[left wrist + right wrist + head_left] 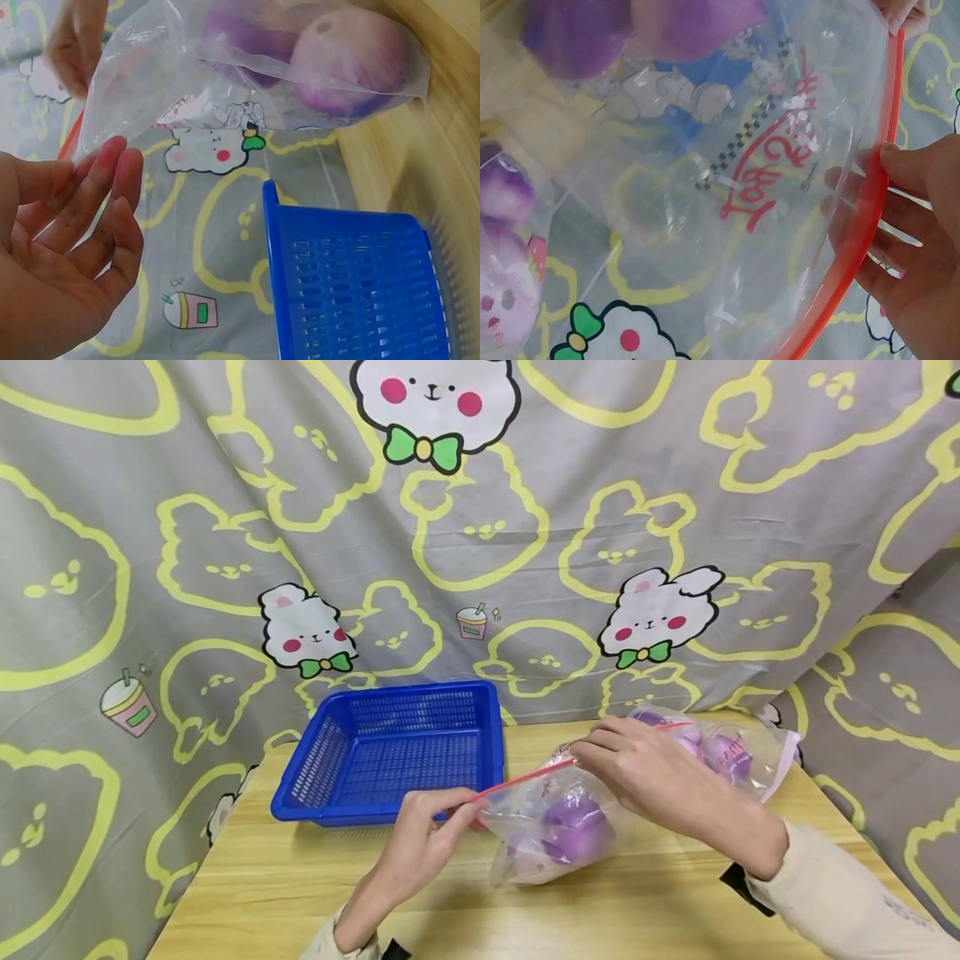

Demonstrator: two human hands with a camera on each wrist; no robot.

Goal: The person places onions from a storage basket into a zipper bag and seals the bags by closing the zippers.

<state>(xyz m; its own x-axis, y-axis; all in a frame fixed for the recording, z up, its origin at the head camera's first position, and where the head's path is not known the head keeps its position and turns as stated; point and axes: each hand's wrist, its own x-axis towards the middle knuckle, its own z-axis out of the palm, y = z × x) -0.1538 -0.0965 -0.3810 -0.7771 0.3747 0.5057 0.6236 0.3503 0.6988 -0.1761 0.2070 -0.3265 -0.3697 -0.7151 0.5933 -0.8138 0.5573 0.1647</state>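
A clear zip bag [517, 814] with a red zip strip [879, 202] is held up over the table, its strip slanting up to the right. Inside it are purple round objects [349, 60]; their kind is not plain through the plastic. My left hand [431, 835] pinches the strip's left end between thumb and fingers. Farther along, my right hand [645, 768] pinches the strip, thumb on one face and fingers behind the plastic in the right wrist view. Red print and a checkered line [739, 142] mark the bag.
Left of the bag stands a blue plastic basket [390, 814] with perforated walls and nothing in it. A second clear bag [768, 760] with purple round items lies behind my right hand. Beyond the wooden table [300, 893] hangs a grey patterned curtain [540, 568].
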